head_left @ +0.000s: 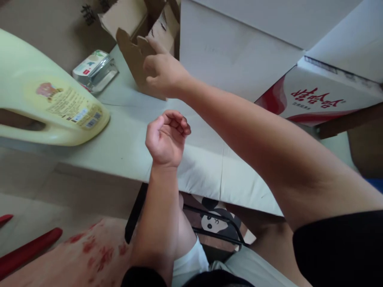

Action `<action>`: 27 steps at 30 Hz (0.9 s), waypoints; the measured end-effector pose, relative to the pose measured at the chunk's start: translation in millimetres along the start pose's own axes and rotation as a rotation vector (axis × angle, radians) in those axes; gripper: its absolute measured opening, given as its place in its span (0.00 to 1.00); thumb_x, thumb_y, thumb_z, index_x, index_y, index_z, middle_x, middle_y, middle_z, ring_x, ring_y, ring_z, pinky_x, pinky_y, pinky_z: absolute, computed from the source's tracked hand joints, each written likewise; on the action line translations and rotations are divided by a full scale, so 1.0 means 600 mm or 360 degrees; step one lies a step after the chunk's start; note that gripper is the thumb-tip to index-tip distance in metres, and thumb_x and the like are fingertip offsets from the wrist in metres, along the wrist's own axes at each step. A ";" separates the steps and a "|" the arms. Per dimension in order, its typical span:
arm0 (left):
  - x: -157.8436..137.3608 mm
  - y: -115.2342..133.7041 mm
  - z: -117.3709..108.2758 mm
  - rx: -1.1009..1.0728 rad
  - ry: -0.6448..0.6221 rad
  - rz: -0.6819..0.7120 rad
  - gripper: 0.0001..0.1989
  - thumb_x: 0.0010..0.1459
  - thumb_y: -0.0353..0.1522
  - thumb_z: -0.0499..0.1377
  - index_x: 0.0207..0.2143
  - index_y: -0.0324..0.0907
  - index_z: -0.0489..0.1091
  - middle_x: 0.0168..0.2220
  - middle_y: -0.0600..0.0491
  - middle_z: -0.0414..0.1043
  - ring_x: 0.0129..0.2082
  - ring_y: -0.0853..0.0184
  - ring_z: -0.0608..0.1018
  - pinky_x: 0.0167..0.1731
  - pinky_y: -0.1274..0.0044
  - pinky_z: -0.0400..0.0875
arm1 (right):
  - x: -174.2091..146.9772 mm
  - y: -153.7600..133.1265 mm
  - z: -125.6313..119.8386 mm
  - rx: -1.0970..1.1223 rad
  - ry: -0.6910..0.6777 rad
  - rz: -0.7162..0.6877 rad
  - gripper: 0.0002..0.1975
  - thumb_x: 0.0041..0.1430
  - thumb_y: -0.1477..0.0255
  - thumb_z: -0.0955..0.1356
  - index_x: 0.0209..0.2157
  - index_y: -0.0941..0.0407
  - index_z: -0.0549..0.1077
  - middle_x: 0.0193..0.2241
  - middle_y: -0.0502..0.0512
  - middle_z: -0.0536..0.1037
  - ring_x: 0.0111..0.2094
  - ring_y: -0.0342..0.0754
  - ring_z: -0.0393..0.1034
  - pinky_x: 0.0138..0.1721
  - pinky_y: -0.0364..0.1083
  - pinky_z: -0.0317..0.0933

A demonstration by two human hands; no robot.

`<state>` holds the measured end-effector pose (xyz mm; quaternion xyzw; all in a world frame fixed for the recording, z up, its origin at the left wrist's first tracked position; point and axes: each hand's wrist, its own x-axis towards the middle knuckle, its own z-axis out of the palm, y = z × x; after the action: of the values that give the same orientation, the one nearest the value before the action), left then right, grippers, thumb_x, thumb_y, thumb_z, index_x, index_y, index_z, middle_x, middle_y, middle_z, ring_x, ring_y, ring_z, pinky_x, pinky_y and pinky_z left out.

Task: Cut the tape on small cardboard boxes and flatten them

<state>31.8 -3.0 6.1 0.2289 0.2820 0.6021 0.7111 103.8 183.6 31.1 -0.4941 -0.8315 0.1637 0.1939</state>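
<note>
Black sleeves (338, 247) at the bottom and lower right lie closest to the camera, with the person's bare forearms reaching from them over the front edge of a pale table (125, 139). That edge slants from the left side down toward the right, passing behind the left forearm. The left hand (166, 139) is palm up over the table, fingers loosely curled around bare air. A strip of tabletop separates it from the large yellow jug (54, 91) at left; toward the right wrist the gap looks narrower.

Further back, the right hand (164, 71) is at the open cardboard box (134, 65), index finger extended by the upper edge of its near panel, thumb and other fingers bent. Whether it pinches the cardboard cannot be told. The box's flaps splay outward, one toward the left. Just left of it sits a clear container (98, 73) with a printed label. On the right, white cartons (233, 56) wall in the space behind the right forearm, beside a red-and-white box (317, 93).
</note>
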 end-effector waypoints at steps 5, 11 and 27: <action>0.006 0.003 -0.002 0.0054 0.0161 0.0093 0.19 0.63 0.43 0.49 0.24 0.43 0.67 0.22 0.53 0.62 0.21 0.70 0.67 0.24 0.77 0.65 | -0.044 0.038 0.019 0.0084 0.0202 -0.0150 0.15 0.55 0.76 0.71 0.40 0.53 0.63 0.63 0.45 0.66 0.64 0.42 0.62 0.71 0.47 0.60; 0.017 0.014 -0.008 0.0076 0.1052 0.0649 0.08 0.55 0.35 0.49 0.24 0.43 0.57 0.24 0.58 0.52 0.23 0.73 0.62 0.27 0.77 0.56 | -0.228 0.001 -0.039 0.0187 0.0472 0.0008 0.12 0.63 0.69 0.62 0.47 0.51 0.71 0.62 0.51 0.71 0.62 0.49 0.67 0.57 0.48 0.70; 0.000 -0.072 0.033 0.0320 0.0148 0.0585 0.18 0.65 0.43 0.46 0.37 0.42 0.69 0.39 0.50 0.74 0.40 0.66 0.76 0.41 0.74 0.69 | -0.712 -0.015 -0.108 0.0002 0.1353 0.0165 0.13 0.51 0.81 0.66 0.27 0.48 0.75 0.25 0.47 0.76 0.24 0.46 0.72 0.22 0.48 0.63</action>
<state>76.6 -10.2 -8.2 0.3183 0.3266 0.7004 0.5491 314.7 -193.7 23.0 -0.5587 -0.6516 -0.0442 0.5112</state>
